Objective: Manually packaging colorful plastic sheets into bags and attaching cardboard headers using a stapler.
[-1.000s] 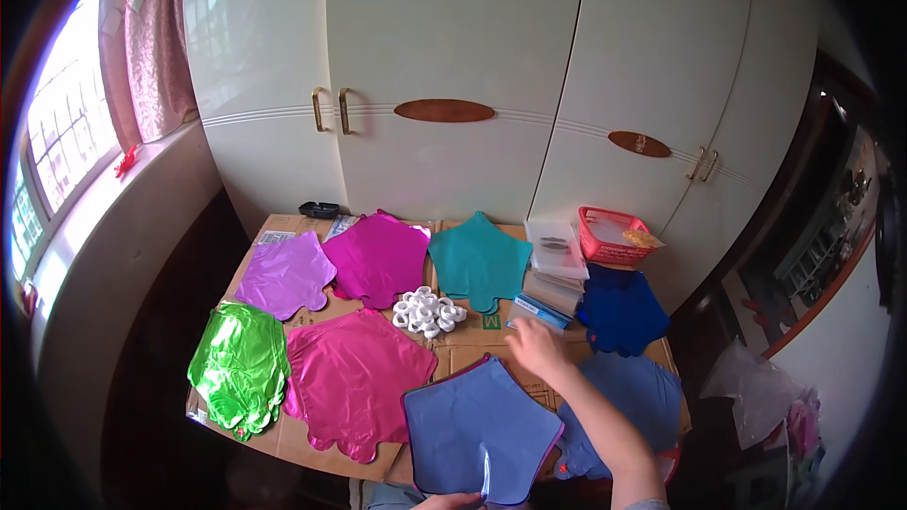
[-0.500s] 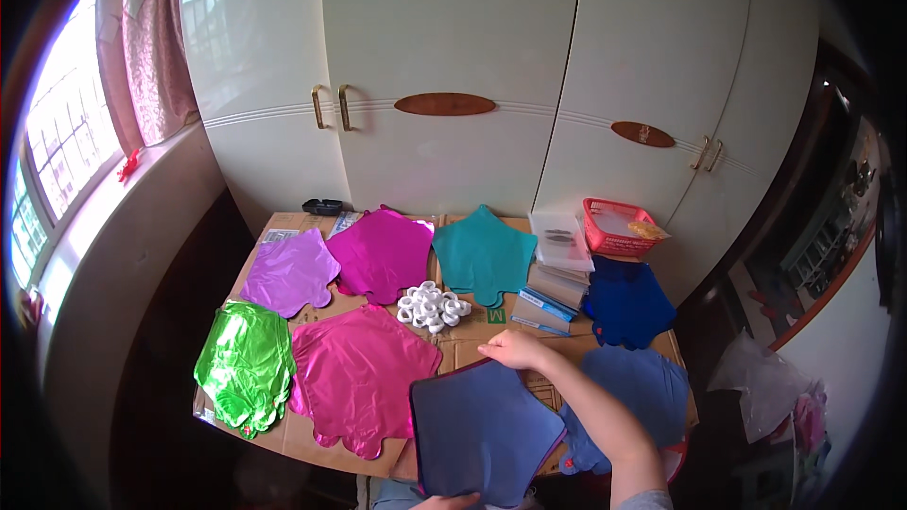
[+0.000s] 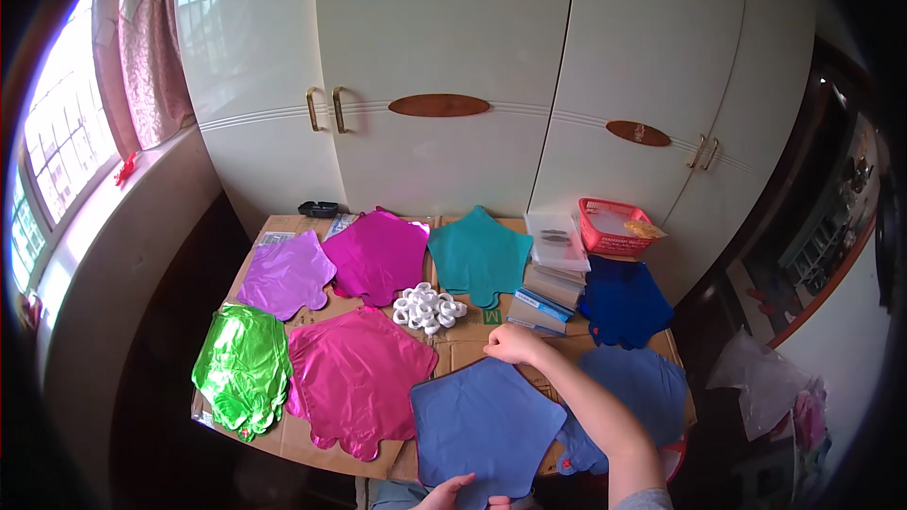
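A flat blue star-shaped foil balloon (image 3: 482,425) lies at the near edge of the cardboard-covered table (image 3: 453,345). My right hand (image 3: 515,344) grips its far point with closed fingers. My left hand (image 3: 444,494) holds its near edge at the bottom of the picture, only partly in view. Left of it lies a pink foil balloon (image 3: 359,378). A pile of white ribbon rolls (image 3: 428,307) sits just beyond my right hand.
Green (image 3: 244,368), purple (image 3: 286,274), magenta (image 3: 378,255), teal (image 3: 480,260) and dark blue (image 3: 624,302) foil balloons cover the table. Stacked packets (image 3: 553,274) and a red basket (image 3: 614,229) stand at the back right. White cupboard doors (image 3: 444,76) rise behind; a window (image 3: 57,142) is left.
My right hand has moved left and nearer, taking the blue balloon's far point. The balloon has shifted slightly and lies flatter on the table.
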`<action>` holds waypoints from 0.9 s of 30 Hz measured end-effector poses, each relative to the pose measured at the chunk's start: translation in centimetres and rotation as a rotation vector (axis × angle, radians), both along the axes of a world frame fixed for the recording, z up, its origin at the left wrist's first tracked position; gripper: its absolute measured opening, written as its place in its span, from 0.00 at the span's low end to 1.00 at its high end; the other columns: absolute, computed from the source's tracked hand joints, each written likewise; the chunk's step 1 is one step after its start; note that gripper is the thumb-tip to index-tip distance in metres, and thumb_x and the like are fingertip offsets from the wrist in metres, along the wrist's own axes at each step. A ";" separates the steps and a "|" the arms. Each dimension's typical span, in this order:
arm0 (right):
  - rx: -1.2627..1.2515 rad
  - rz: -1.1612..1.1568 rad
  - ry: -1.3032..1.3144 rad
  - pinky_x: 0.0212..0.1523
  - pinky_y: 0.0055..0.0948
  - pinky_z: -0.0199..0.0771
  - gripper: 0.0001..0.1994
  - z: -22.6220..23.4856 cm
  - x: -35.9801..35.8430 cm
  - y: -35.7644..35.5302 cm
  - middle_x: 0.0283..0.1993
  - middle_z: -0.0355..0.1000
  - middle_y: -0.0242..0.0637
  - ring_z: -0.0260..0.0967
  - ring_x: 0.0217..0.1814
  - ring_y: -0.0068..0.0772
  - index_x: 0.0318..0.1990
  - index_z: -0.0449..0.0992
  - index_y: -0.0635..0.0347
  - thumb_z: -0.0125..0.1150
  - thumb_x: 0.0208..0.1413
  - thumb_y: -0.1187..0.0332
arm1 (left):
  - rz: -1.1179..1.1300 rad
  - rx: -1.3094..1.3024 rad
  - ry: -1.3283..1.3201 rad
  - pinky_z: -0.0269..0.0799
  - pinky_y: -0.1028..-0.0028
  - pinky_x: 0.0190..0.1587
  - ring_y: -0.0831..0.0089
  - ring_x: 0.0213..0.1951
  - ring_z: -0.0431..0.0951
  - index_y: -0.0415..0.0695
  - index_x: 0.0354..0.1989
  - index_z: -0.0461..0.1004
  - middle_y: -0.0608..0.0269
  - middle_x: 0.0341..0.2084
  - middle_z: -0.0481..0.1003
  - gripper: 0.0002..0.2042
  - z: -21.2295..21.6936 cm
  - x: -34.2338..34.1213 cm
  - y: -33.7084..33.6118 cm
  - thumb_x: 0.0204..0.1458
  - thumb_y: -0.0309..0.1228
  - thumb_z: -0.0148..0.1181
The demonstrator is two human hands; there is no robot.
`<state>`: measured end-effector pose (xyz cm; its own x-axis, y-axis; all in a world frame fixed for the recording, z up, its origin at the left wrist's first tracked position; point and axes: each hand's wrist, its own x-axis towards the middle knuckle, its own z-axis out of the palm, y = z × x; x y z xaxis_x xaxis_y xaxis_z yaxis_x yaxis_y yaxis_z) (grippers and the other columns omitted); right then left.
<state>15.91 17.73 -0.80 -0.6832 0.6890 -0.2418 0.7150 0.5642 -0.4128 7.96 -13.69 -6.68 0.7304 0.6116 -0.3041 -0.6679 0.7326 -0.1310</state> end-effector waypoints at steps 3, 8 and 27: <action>-0.136 -0.092 0.134 0.30 0.31 0.69 0.16 0.1 0.4 -0.1 0.24 0.74 0.38 0.71 0.28 0.28 0.25 0.77 0.62 0.58 0.52 0.57 | 0.002 0.005 0.076 0.71 0.53 0.46 0.54 0.46 0.74 0.40 0.53 0.66 0.51 0.42 0.72 0.30 1.2 0.2 0.3 0.53 0.55 0.46; -0.273 -0.112 0.154 0.32 0.34 0.71 0.17 1.4 0.3 -0.8 0.25 0.75 0.41 0.73 0.30 0.34 0.28 0.77 0.60 0.58 0.52 0.54 | 0.091 -0.054 -0.070 0.72 0.53 0.42 0.54 0.45 0.74 0.43 0.52 0.67 0.52 0.41 0.73 0.27 0.6 0.7 0.4 0.54 0.54 0.46; 0.031 0.009 0.134 0.35 0.38 0.71 0.15 0.2 0.1 -2.5 0.26 0.75 0.41 0.74 0.31 0.41 0.30 0.77 0.56 0.57 0.54 0.53 | 0.046 -0.227 0.173 0.73 0.63 0.37 0.64 0.33 0.74 0.41 0.42 0.69 0.58 0.29 0.73 0.15 0.0 1.5 -0.3 0.57 0.40 0.43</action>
